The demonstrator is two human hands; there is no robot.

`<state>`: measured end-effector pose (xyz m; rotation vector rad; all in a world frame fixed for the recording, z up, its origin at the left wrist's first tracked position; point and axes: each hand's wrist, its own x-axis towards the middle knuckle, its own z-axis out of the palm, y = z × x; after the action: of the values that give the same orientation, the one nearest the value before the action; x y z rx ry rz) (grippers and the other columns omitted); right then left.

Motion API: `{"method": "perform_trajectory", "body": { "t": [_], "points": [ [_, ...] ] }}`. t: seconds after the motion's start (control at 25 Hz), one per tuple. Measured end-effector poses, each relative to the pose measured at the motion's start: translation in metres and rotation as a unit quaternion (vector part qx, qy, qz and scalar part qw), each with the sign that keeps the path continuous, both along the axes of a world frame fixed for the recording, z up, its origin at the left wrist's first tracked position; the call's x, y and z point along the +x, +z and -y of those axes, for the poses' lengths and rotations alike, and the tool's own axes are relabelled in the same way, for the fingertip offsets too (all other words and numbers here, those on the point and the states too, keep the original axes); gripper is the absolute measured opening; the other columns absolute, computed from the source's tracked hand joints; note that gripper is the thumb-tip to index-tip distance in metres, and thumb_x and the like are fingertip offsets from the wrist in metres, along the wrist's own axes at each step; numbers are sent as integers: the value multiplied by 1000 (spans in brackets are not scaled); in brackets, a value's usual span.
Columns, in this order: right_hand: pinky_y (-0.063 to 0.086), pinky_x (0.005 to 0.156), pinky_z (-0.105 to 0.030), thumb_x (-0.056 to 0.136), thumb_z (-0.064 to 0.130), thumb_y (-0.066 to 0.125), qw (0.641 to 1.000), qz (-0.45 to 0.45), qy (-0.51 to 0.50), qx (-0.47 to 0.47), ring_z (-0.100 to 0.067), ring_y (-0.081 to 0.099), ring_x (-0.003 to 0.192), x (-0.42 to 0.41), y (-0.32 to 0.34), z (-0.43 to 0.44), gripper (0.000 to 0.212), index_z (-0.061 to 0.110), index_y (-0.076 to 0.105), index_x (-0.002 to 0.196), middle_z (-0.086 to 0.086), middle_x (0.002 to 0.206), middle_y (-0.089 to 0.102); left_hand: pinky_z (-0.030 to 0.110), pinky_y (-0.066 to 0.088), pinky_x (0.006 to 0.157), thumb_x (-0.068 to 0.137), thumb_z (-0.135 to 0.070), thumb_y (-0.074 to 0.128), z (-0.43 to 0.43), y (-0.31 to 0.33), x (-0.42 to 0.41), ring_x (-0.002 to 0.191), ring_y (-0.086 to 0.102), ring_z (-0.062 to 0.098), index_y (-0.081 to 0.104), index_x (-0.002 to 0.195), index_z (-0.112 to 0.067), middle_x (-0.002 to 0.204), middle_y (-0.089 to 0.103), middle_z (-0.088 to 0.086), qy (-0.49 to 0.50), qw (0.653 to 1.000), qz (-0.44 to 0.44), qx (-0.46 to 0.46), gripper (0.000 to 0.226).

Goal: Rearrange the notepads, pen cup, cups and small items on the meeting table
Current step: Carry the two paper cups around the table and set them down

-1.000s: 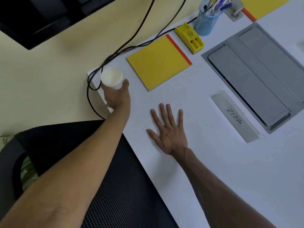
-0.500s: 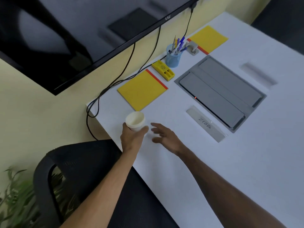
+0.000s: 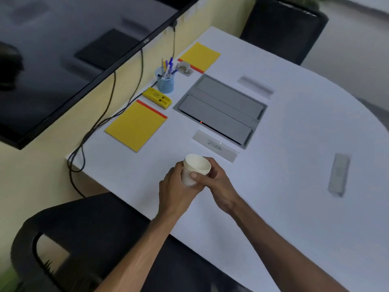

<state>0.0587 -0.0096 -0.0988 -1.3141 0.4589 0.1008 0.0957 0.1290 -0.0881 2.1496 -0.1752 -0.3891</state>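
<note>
While both grips close on it, the stack of paper cups (image 3: pixel 194 168) sits at the centre of the view, tilted, with its mouth turned up and away from the person. Several rims show nested at the top. The left grip (image 3: pixel 174 186) wraps the lower wall from the left, and the right grip (image 3: pixel 220 183) curls round the right side, so the stack is held between them. Whether its base touches the worktop (image 3: pixel 284 207) cannot be told.

Far beyond the grips, near the wall, the blue mesh pen cup (image 3: pixel 165 82) stands upright and holds a bundle of pens (image 3: pixel 168 67).

- Just this side of the pen cup lies a yellow block (image 3: pixel 157 97).
- Just past the pen cup is a small grey item (image 3: pixel 185 68), which touches the red edge of the far notepad (image 3: pixel 200 56).
- The near notepad (image 3: pixel 135 125), yellow with a red strip, lies beyond and left of the grips.
- A clear strip with handwriting (image 3: pixel 215 146) lies just beyond the grips, with a grey hatch panel (image 3: pixel 221 108) behind it.
- A second strip (image 3: pixel 255 87) lies past the hatch, and a third (image 3: pixel 338 174) lies well to the right of the grips.

Black cables (image 3: pixel 95 125) run along the worktop's left edge under a dark screen (image 3: pixel 73 60). A black chair (image 3: pixel 84 239) stands below the left forearm.
</note>
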Motion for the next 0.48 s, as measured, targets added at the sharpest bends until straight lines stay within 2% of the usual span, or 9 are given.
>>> {"method": "perform_trajectory", "body": {
  "t": [0.12,0.32,0.48],
  "points": [
    [53,84,-26,69,36,89,999,16,-37,-2,-16,66,112,-25,0,16,58,26,64,121,-1,122,71,44,56,83,70,-47,81,17,3,-17,100,63,15,54,124,-26,113,65,-7,-47,998,33,10,64],
    [51,87,-28,72,30,86,998,34,-53,15,-18,63,115,-55,3,44,60,24,61,127,-4,127,67,42,56,84,69,-52,82,44,6,-38,100,64,14,56,124,-26,115,67,-8,-81,996,44,13,66],
    [52,89,-30,72,33,85,998,38,-54,21,-18,62,117,-66,5,80,62,25,60,129,-2,127,67,30,57,81,64,-58,82,75,3,-50,95,63,9,55,122,-32,111,66,-15,-73,997,26,13,68]
  ]
}}
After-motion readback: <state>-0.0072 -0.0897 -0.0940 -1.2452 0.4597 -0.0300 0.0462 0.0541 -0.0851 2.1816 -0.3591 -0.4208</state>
